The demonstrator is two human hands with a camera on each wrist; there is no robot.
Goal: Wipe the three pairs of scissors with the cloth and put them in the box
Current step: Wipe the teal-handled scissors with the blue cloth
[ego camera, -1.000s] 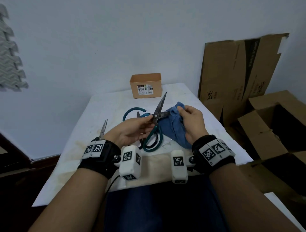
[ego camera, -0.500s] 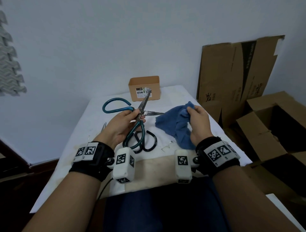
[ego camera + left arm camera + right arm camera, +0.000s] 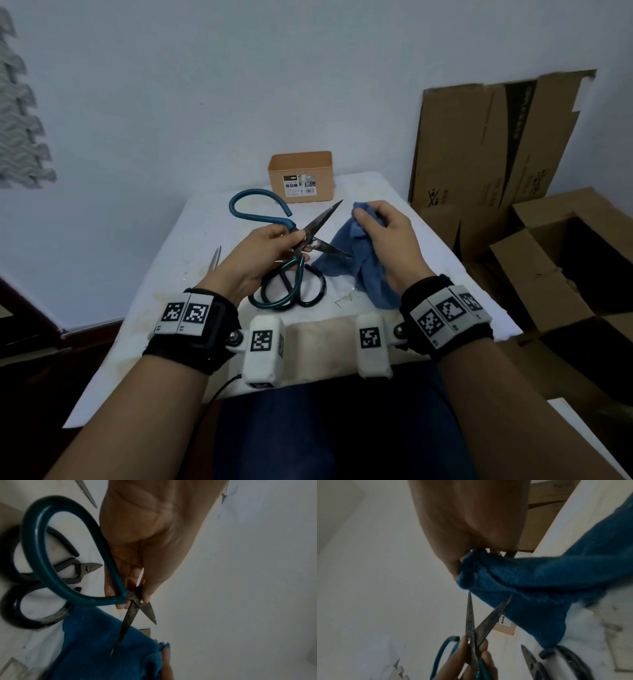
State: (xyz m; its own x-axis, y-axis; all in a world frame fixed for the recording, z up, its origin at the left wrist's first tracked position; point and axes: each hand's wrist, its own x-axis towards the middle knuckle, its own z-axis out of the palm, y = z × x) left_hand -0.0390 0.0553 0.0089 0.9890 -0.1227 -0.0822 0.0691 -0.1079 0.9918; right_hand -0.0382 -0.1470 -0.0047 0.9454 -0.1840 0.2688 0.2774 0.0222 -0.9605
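My left hand (image 3: 274, 250) pinches the teal-handled scissors (image 3: 294, 236) at the pivot, above the table, with the blades spread apart; the same scissors (image 3: 72, 566) fill the left wrist view. My right hand (image 3: 380, 229) grips a bunched blue cloth (image 3: 356, 267) just right of the blade tips, and the cloth (image 3: 539, 588) hangs down to the table. Black-handled scissors (image 3: 310, 284) lie on the table under the teal pair. A third pair shows only as thin silver blades (image 3: 215, 258) left of my left hand. The tan box (image 3: 301, 178) stands at the table's far edge.
The small white table (image 3: 445, 274) stands against a pale wall. Flattened cardboard (image 3: 486, 144) leans at the right, and open cardboard boxes (image 3: 555, 260) sit on the floor beside the table. A scrap of clear film (image 3: 344, 301) lies near the cloth.
My left hand has turned the teal scissors so the open blades point right, toward the cloth. My right hand has lifted the bunched cloth up and closer to the blades.
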